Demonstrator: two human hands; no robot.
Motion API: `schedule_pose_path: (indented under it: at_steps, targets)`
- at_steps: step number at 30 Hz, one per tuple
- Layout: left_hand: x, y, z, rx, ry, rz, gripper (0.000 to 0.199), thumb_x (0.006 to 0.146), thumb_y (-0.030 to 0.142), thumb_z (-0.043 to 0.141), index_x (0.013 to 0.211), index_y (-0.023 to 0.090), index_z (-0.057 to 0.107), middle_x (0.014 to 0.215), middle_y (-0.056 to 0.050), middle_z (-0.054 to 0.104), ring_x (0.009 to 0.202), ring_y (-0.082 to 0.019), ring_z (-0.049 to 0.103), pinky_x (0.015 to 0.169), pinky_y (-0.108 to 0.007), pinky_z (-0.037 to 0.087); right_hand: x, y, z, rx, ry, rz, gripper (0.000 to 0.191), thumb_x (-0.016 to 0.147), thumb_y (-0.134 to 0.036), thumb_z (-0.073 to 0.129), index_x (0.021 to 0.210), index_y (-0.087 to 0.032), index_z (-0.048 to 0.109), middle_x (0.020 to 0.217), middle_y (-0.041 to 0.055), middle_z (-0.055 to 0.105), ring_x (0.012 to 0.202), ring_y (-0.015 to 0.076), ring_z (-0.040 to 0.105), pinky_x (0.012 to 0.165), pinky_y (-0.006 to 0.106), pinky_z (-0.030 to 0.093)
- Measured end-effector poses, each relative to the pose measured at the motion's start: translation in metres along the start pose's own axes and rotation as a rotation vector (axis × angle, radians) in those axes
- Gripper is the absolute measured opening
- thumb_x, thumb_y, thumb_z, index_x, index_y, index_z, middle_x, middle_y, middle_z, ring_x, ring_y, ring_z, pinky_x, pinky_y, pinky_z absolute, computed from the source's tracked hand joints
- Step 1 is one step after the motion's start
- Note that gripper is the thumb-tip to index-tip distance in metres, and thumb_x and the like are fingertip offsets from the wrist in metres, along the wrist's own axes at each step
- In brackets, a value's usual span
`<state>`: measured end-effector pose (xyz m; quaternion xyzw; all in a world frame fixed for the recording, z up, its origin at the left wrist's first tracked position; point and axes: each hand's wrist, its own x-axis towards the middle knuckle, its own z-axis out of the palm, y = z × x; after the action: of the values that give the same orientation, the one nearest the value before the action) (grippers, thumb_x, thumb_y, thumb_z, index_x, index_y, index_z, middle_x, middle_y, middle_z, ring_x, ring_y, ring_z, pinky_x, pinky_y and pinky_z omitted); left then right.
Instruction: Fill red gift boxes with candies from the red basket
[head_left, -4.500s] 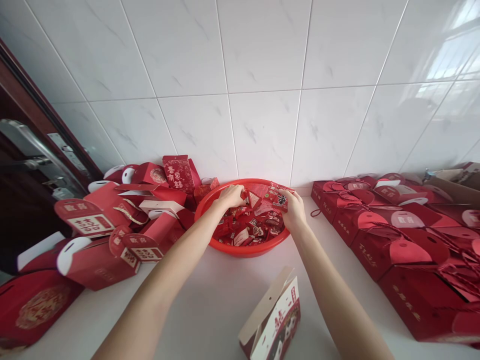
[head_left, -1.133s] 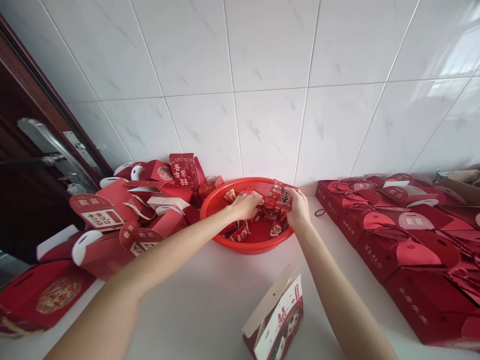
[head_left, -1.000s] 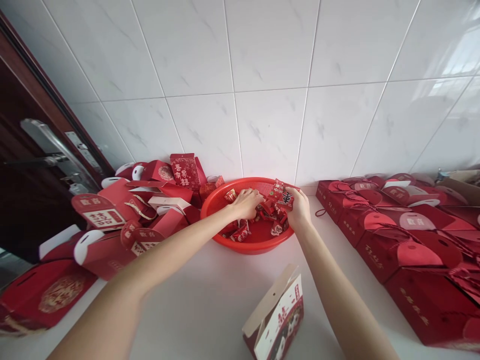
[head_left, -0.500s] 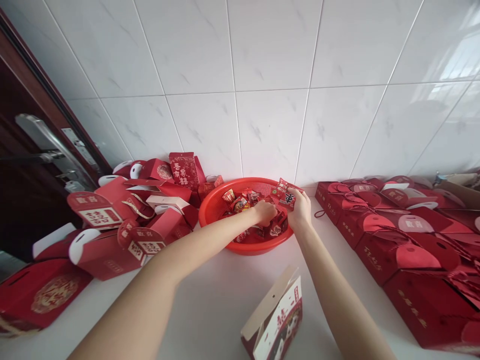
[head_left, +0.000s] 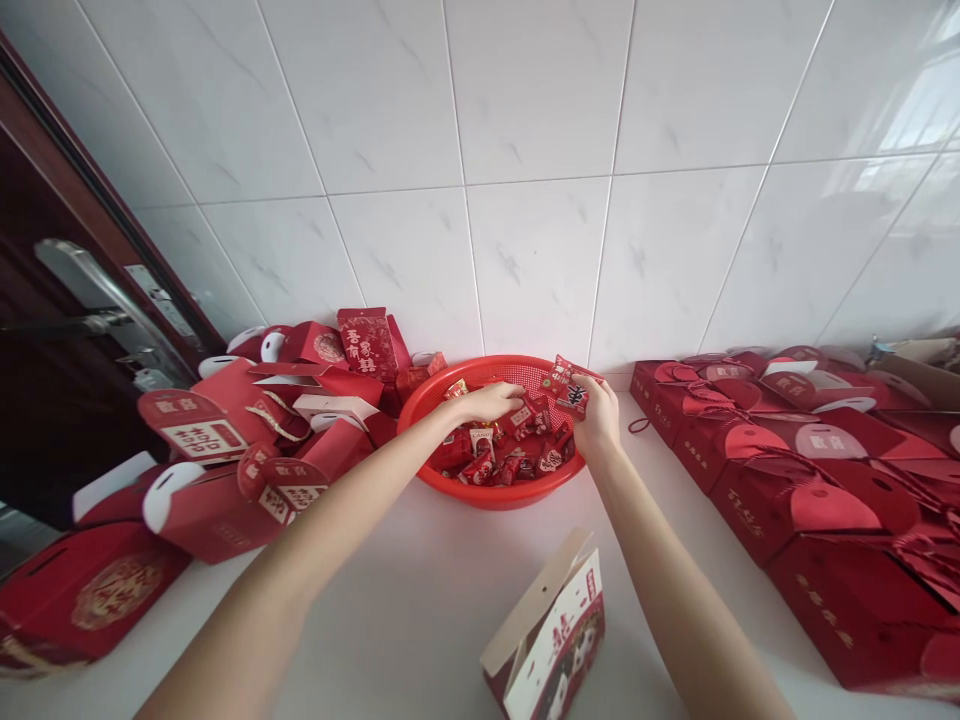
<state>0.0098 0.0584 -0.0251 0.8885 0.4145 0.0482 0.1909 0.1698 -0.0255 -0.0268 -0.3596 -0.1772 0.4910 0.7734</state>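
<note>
A round red plastic basket (head_left: 495, 497) holds several wrapped candies (head_left: 517, 465), mostly red, some gold. Over its back left part reaches my left hand (head_left: 491, 402), fingers stretched out to the right just above the candies; I see nothing held in it. At the basket's right rim my right hand (head_left: 598, 415) is closed round small red candy packets (head_left: 570, 388) with white and dark print. How many packets it grips I cannot tell. Between my forearms stands a gift box (head_left: 559, 640), white and dark red with a picture on its side, its top flaps raised.
Several red gift boxes (head_left: 202, 510), some with loose flaps and rope handles, crowd the left side. Rows of closed red boxes (head_left: 780, 530) with cords line the right. A tiled wall (head_left: 540, 250) rises behind the white tabletop (head_left: 397, 600); a dark door (head_left: 45, 400) stands left.
My left hand has moved left and up from among the candies at the basket's middle, and its fingers have straightened. My right hand keeps its grip on the packets, nearly still.
</note>
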Motion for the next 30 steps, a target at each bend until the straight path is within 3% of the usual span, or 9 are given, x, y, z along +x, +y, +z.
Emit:
schedule_pose_path:
  at_steps: [4, 7, 11, 15, 18, 21, 24, 27, 30]
  targets:
    - [-0.019, 0.001, -0.001, -0.297, -0.010, 0.035, 0.034, 0.092, 0.042, 0.055, 0.113, 0.017, 0.065, 0.123, -0.008, 0.068, 0.113, -0.022, 0.062, 0.096, -0.028, 0.047, -0.001, -0.001, 0.001, -0.004, -0.001, 0.004, 0.016, 0.060, -0.014, 0.068, 0.066, -0.020, 0.054, 0.056, -0.0072, 0.058, 0.052, 0.0108, 0.061, 0.045, 0.019, 0.052]
    - [-0.027, 0.003, 0.002, -0.518, -0.092, 0.012, 0.048, 0.079, 0.045, 0.073, 0.117, 0.016, 0.064, 0.117, -0.009, 0.069, 0.108, -0.023, 0.064, 0.093, -0.032, 0.048, -0.002, -0.002, 0.001, -0.004, 0.001, 0.008, 0.015, 0.060, -0.013, 0.067, 0.066, -0.019, 0.055, 0.056, -0.0067, 0.060, 0.053, 0.0113, 0.062, 0.045, 0.019, 0.052]
    - [-0.028, 0.004, 0.003, -0.546, -0.006, 0.068, 0.055, 0.061, 0.027, 0.085, 0.112, 0.017, 0.068, 0.124, -0.008, 0.067, 0.119, -0.026, 0.058, 0.101, -0.035, 0.045, -0.002, -0.002, 0.001, -0.004, -0.001, 0.009, 0.014, 0.058, -0.013, 0.068, 0.064, -0.019, 0.056, 0.057, -0.0066, 0.060, 0.054, 0.0111, 0.062, 0.045, 0.019, 0.052]
    - [-0.027, 0.006, 0.002, -0.538, 0.080, 0.111, 0.047, 0.058, 0.017, 0.082, 0.104, 0.016, 0.070, 0.118, -0.006, 0.069, 0.117, -0.025, 0.059, 0.100, -0.035, 0.046, -0.001, -0.001, 0.001, -0.002, 0.002, 0.009, 0.014, 0.057, -0.013, 0.068, 0.064, -0.019, 0.057, 0.057, -0.0064, 0.061, 0.054, 0.0105, 0.061, 0.046, 0.019, 0.052]
    - [-0.026, 0.011, 0.000, -0.524, 0.021, 0.096, 0.042, 0.058, 0.013, 0.078, 0.099, 0.017, 0.071, 0.113, -0.004, 0.072, 0.109, -0.023, 0.063, 0.092, -0.031, 0.049, -0.002, -0.002, 0.001, -0.002, 0.006, 0.014, 0.014, 0.058, -0.013, 0.068, 0.063, -0.019, 0.056, 0.055, -0.0064, 0.060, 0.053, 0.0105, 0.059, 0.045, 0.019, 0.051]
    - [-0.023, 0.021, 0.001, -0.401, -0.178, 0.042, 0.027, 0.067, 0.017, 0.071, 0.094, 0.018, 0.072, 0.096, -0.002, 0.074, 0.093, -0.021, 0.068, 0.080, -0.027, 0.052, -0.003, -0.003, 0.002, -0.005, 0.006, 0.019, 0.014, 0.058, -0.014, 0.068, 0.063, -0.019, 0.056, 0.055, -0.0064, 0.059, 0.053, 0.0107, 0.059, 0.043, 0.019, 0.050]
    - [-0.018, 0.039, 0.009, -0.026, -0.366, -0.032, 0.017, 0.071, 0.025, 0.071, 0.085, 0.018, 0.072, 0.086, -0.003, 0.074, 0.083, -0.021, 0.069, 0.068, -0.025, 0.050, -0.003, -0.003, 0.001, -0.008, -0.001, 0.015, 0.015, 0.058, -0.014, 0.069, 0.065, -0.019, 0.057, 0.058, -0.0063, 0.060, 0.055, 0.0108, 0.060, 0.044, 0.019, 0.052]
    - [-0.014, 0.059, 0.023, 0.267, -0.435, -0.078, 0.027, 0.062, 0.024, 0.076, 0.087, 0.017, 0.071, 0.094, -0.009, 0.075, 0.081, -0.026, 0.069, 0.065, -0.029, 0.050, -0.001, -0.002, -0.001, -0.008, -0.013, 0.014, 0.015, 0.057, -0.016, 0.070, 0.066, -0.019, 0.059, 0.060, -0.0057, 0.061, 0.055, 0.0115, 0.061, 0.044, 0.020, 0.052]
    - [-0.014, 0.070, 0.031, 0.364, -0.443, -0.101, 0.032, 0.060, 0.021, 0.075, 0.091, 0.014, 0.071, 0.100, -0.016, 0.074, 0.078, -0.031, 0.069, 0.064, -0.034, 0.051, 0.000, -0.001, -0.001, -0.005, -0.020, 0.019, 0.014, 0.057, -0.016, 0.070, 0.067, -0.018, 0.060, 0.060, -0.0051, 0.062, 0.056, 0.0120, 0.062, 0.044, 0.020, 0.052]
